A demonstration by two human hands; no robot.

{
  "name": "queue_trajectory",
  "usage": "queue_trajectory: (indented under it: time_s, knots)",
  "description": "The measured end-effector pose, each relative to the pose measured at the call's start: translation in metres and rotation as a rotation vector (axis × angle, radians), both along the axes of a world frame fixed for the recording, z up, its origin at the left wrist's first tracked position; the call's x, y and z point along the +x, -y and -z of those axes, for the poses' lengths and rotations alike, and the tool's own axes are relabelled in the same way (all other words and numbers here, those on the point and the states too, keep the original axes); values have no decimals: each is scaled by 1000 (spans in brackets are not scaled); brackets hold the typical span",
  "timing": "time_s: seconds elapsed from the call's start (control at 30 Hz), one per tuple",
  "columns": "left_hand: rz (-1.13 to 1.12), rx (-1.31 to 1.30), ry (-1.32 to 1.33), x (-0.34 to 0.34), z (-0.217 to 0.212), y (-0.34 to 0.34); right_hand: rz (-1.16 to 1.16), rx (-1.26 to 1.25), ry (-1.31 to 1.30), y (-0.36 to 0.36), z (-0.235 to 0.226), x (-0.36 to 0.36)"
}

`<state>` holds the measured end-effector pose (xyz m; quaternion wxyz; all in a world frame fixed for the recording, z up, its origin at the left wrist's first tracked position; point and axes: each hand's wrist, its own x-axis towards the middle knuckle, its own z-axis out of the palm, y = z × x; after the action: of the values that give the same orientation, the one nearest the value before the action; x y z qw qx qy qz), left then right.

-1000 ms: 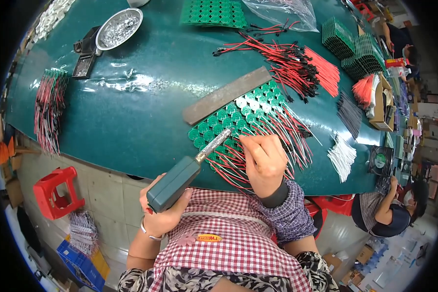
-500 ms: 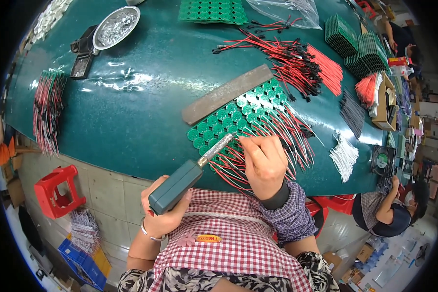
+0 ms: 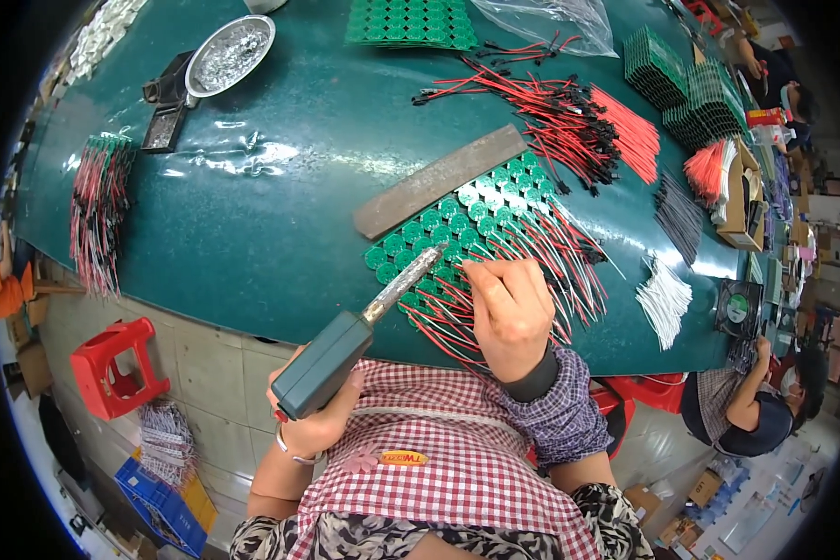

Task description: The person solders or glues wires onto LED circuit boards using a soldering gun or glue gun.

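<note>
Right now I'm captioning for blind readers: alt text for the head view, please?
A person's left hand holds a green soldering iron over a green circuit-board panel on a table; the right hand is pinched near red and white wires.

A red stool (image 3: 93,385) stands on the floor (image 3: 219,381) near a blue crate (image 3: 156,504).

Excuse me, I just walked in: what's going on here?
The person's left hand holds a dark-green, boxy-handled tool, its long silvery tip over a green sheet of round circuit boards. The right hand is pinched close by; what it grips is unclear. Thin red and white wires fan across the near side, and a flat grey bar lies along the far edge.
</note>
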<state>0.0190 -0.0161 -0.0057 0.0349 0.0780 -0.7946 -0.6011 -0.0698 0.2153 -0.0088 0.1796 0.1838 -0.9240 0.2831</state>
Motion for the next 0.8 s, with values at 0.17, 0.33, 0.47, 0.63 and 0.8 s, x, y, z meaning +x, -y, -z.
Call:
queue_trajectory:
  time_s: [0.17,0.33,0.47,0.63,0.8]
  knots:
    - [19,-38,-27,1,0,1,-13,-6,-32,2,-3,-2]
    - [-4,-7,-20,5,2,2,-26,-48,-15,7,-6,2]
    - [3,3,15,7,-1,3,-34,-55,13,11,0,4]
    - [37,-44,27,10,-1,5,-40,-37,4,12,1,3]
    - [80,-45,27,9,-1,7,-48,-7,-1,11,2,4]
